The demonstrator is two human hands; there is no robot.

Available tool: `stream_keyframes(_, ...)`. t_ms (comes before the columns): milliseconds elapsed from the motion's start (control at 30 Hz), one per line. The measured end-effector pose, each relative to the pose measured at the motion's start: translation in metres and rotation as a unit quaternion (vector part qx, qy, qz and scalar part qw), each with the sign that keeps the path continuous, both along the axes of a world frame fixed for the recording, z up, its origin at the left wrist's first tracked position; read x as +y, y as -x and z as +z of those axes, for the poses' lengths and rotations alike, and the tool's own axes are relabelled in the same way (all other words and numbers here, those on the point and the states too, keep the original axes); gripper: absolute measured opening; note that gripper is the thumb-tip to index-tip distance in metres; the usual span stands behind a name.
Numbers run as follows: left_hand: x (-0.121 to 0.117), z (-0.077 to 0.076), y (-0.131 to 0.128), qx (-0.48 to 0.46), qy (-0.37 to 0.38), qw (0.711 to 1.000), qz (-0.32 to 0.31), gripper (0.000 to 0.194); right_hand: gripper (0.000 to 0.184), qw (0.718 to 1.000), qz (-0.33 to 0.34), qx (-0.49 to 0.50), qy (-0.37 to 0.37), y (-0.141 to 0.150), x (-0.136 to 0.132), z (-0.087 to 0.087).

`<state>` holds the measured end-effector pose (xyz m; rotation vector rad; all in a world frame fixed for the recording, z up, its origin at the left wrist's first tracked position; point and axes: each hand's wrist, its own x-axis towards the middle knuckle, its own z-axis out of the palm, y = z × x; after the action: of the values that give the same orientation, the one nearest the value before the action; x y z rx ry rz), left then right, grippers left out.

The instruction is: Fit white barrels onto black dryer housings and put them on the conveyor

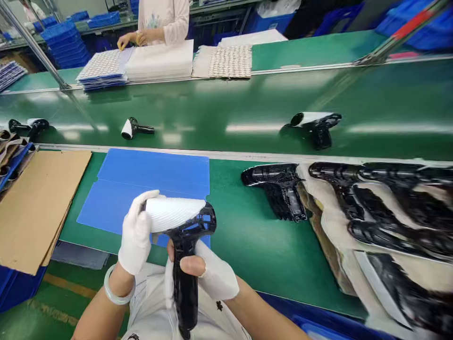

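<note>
The right fingers (193, 265) wrap the handle (187, 302) of the dryer (184, 241), likely to bear its weight, while the left fingers (140, 200) hold the far-left end of its barrel (173, 212), seemingly to steady it. Beyond and below the fingers, a blue sheet (152, 170) covers some counter (233, 255), perhaps against scratches; to their right, shells (283, 189) nest together, presumably for easy reach.

Green bench (240, 264), blue sheet (152, 170), seemingly stacked shells (292, 200)
</note>
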<state>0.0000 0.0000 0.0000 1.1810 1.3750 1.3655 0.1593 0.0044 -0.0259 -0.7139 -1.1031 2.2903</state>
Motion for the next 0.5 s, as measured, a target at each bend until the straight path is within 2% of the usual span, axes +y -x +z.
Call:
stream_keyframes(67,0.002,0.004,-0.001,0.047,0.008,0.999,0.011,0.052,0.063,1.0,-0.007,-0.008,-0.012,0.0,0.0,0.001)
stream_keyframes(133,0.003,0.008,-0.003,0.055,0.024,0.998,0.015,0.053,0.061,1.0,-0.01,-0.006,-0.01,0.0,0.0,0.002)
stream_keyframes(233,0.005,0.011,-0.004,-0.008,0.065,0.998,0.007,0.047,0.058,1.0,-0.01,0.016,0.021,0.0,-0.001,0.003)
stream_keyframes(300,0.007,0.013,-0.005,-0.037,0.082,0.996,0.004,0.05,0.056,0.999,-0.015,0.03,0.04,0.0,-0.001,0.004)
stream_keyframes(500,0.007,0.017,-0.006,-0.021,0.089,0.996,0.011,0.056,0.047,0.991,-0.036,0.055,0.121,-0.003,-0.003,0.013)
